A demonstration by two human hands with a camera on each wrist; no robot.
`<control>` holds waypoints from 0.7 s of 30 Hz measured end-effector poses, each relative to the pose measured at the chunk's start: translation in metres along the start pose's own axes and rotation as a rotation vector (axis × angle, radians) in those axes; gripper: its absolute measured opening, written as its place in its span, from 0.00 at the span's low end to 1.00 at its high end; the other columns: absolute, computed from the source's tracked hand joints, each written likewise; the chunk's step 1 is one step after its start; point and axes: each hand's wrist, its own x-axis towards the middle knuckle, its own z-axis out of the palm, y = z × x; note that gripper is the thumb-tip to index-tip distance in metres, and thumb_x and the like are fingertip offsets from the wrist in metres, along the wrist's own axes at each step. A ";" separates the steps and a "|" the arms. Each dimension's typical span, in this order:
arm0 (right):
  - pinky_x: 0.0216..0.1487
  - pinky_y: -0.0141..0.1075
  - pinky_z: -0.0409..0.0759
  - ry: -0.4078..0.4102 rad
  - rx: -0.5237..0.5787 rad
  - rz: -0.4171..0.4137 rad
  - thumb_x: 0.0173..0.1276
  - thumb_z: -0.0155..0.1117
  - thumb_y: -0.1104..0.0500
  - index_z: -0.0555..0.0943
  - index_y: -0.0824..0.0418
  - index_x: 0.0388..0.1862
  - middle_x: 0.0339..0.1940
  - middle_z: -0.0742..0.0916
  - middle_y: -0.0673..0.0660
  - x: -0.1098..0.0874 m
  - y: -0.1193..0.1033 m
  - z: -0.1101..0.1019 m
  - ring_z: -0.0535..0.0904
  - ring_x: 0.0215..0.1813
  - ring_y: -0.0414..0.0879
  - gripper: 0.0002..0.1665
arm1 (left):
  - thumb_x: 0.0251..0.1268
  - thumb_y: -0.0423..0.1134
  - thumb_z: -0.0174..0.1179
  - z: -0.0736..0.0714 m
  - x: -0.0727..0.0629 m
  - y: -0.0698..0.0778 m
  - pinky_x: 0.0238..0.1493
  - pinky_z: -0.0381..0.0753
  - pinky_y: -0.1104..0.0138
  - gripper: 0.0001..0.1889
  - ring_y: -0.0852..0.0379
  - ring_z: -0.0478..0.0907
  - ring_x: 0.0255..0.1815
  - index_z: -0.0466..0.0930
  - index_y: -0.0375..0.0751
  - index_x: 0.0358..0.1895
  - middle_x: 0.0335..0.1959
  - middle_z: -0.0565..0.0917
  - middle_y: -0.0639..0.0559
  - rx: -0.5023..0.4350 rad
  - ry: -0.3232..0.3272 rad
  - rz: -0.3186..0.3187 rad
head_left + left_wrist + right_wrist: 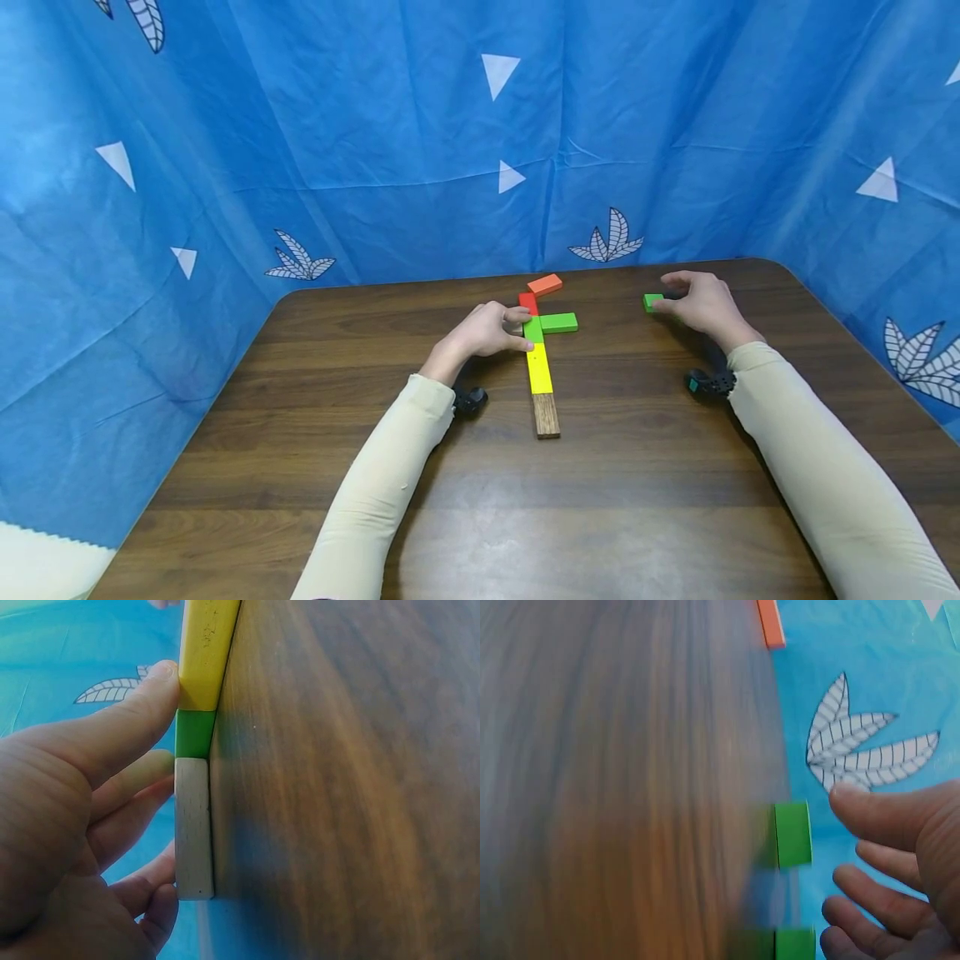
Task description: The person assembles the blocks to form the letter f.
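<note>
My left hand rests with thumb and fingers spread at a row of flat blocks. The row has a red block, a green block, a yellow block and a brown block. In the left wrist view the thumb tip meets the yellow block's edge, and other fingertips are at a pale grey block. My right hand hovers, fingers loosely bent and apart, by a small green block. A second green block shows beside it in the right wrist view; the hand hides it in the head view.
Another green block juts right from the row. An orange block lies slantwise beyond the red one, near the far edge of the wooden table. A blue patterned curtain hangs behind.
</note>
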 end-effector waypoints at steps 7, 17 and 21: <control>0.63 0.63 0.76 0.062 0.006 0.038 0.72 0.69 0.53 0.72 0.68 0.72 0.69 0.76 0.76 0.006 -0.016 0.016 0.71 0.66 0.70 0.36 | 0.60 0.51 0.76 0.000 0.000 0.000 0.71 0.75 0.59 0.33 0.54 0.81 0.66 0.79 0.54 0.70 0.76 0.73 0.55 -0.004 0.001 0.011; 0.67 0.62 0.73 0.076 -0.016 0.084 0.71 0.69 0.56 0.74 0.69 0.71 0.68 0.76 0.75 0.010 -0.020 0.028 0.69 0.66 0.70 0.33 | 0.60 0.51 0.76 0.000 0.000 0.000 0.72 0.75 0.59 0.33 0.53 0.80 0.68 0.79 0.54 0.70 0.75 0.74 0.55 -0.005 0.005 0.004; 0.67 0.62 0.73 0.074 -0.019 0.080 0.71 0.68 0.57 0.74 0.70 0.70 0.68 0.77 0.75 0.011 -0.021 0.029 0.70 0.65 0.69 0.32 | 0.59 0.51 0.76 0.000 -0.001 0.000 0.71 0.76 0.59 0.33 0.53 0.81 0.67 0.79 0.55 0.70 0.75 0.74 0.55 -0.006 0.008 0.003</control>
